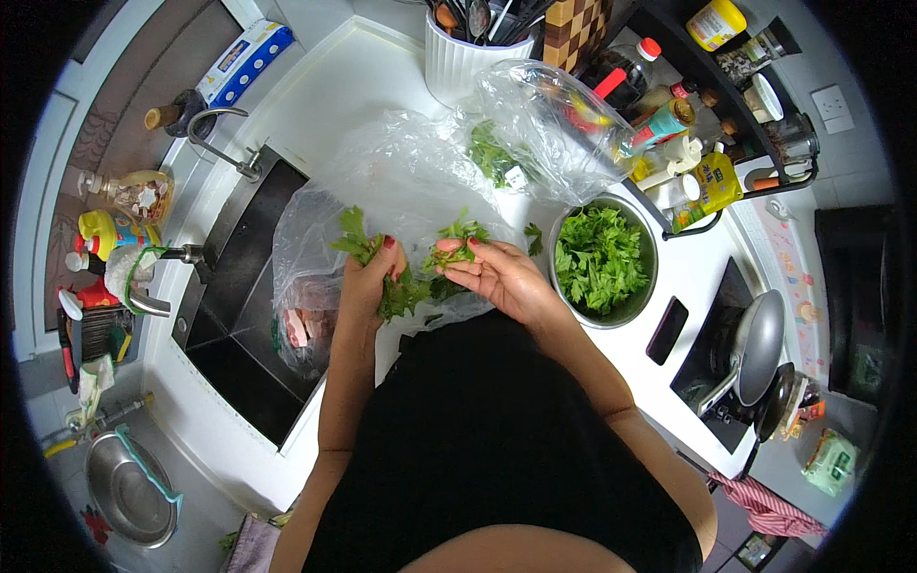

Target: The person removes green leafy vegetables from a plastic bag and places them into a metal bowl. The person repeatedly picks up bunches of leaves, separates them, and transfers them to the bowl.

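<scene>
My left hand [374, 276] is closed on leafy green herb sprigs [407, 292] with toothed leaves. Close to its right, my right hand [498, 276] pinches a smaller bit of the greens [458, 236] between thumb and fingers. Both hands are above a crumpled clear plastic bag [401, 179] spread over the white counter. To the right stands a round metal pot [653, 268] holding many green leaves [600, 259]. One loose leaf [533, 238] lies just left of the pot. Further back, more greens [491, 154] show through clear plastic.
At left is a dark sink [236, 294], with bagged meat [308, 326] over its right edge. A phone [667, 330] lies right of the pot, before a hob with a wok [761, 347]. A utensil holder [458, 64] and a bottle rack [745, 136] stand behind.
</scene>
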`<control>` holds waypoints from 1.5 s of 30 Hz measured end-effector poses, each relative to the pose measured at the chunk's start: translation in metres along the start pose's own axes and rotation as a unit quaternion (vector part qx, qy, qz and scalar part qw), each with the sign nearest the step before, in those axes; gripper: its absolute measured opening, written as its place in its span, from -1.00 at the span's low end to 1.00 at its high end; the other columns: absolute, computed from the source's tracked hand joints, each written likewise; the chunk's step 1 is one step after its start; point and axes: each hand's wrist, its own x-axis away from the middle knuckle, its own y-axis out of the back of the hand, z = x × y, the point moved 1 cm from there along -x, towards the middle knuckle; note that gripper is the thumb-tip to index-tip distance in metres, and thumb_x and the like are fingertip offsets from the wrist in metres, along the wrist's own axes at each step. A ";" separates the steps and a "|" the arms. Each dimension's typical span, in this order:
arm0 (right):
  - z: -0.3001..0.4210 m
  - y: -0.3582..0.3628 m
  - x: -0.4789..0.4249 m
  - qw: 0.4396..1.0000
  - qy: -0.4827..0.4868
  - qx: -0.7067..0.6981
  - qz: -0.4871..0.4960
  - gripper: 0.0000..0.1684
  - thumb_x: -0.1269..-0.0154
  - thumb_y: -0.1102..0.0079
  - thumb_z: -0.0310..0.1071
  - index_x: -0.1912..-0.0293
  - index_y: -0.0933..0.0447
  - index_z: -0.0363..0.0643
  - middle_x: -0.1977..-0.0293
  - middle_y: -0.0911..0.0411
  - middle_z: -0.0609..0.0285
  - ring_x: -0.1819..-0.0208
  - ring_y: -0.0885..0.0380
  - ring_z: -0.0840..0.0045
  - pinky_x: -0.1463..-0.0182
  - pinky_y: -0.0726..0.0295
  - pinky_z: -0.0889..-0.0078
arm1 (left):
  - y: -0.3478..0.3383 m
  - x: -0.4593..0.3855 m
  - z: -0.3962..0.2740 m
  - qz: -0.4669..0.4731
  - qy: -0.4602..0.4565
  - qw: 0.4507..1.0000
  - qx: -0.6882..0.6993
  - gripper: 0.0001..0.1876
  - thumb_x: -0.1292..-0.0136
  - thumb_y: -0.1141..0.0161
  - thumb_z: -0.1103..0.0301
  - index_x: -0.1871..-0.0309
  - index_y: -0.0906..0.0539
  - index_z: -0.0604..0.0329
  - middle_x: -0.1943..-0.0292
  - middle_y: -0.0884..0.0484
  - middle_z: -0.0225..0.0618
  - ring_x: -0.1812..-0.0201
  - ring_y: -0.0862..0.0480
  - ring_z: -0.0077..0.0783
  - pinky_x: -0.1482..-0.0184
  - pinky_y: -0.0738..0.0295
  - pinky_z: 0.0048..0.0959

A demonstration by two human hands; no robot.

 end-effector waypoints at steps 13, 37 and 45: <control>-0.005 -0.001 0.008 0.991 0.009 -0.067 0.112 -0.50 -0.41 0.20 -0.39 -0.23 -0.19 -0.53 -0.22 -0.32 -0.14 -0.25 -0.35 0.19 -0.41 -0.24 0.15 | -0.033 0.022 -0.034 0.088 -0.101 0.964 -0.228 -0.72 -0.16 -0.23 0.53 0.03 -0.65 0.28 0.20 -0.70 -0.46 0.40 -0.44 -0.70 0.31 -0.36 -0.68; -0.022 0.010 0.012 0.996 0.041 -0.018 -0.081 -0.73 -0.45 0.00 -0.30 0.01 -0.49 -0.27 0.17 -0.57 0.18 0.27 -0.56 0.52 0.18 -0.61 0.49 | -0.010 0.013 0.002 0.012 0.217 0.971 0.102 -0.81 -0.38 -0.08 0.18 0.21 -0.51 0.09 0.63 -0.28 -0.65 0.67 -0.19 -0.73 0.57 -0.17 -0.66; -0.021 0.003 0.028 0.995 0.075 -0.066 0.010 -0.44 -0.52 0.23 -0.04 -0.16 -0.39 -0.34 0.09 -0.54 0.17 0.05 -0.56 0.40 -0.06 -0.52 0.41 | -0.012 0.010 0.009 -0.004 0.175 0.977 0.118 -0.84 -0.40 -0.08 0.24 0.18 -0.51 0.11 0.56 -0.36 -0.56 0.63 -0.28 -0.67 0.58 -0.25 -0.57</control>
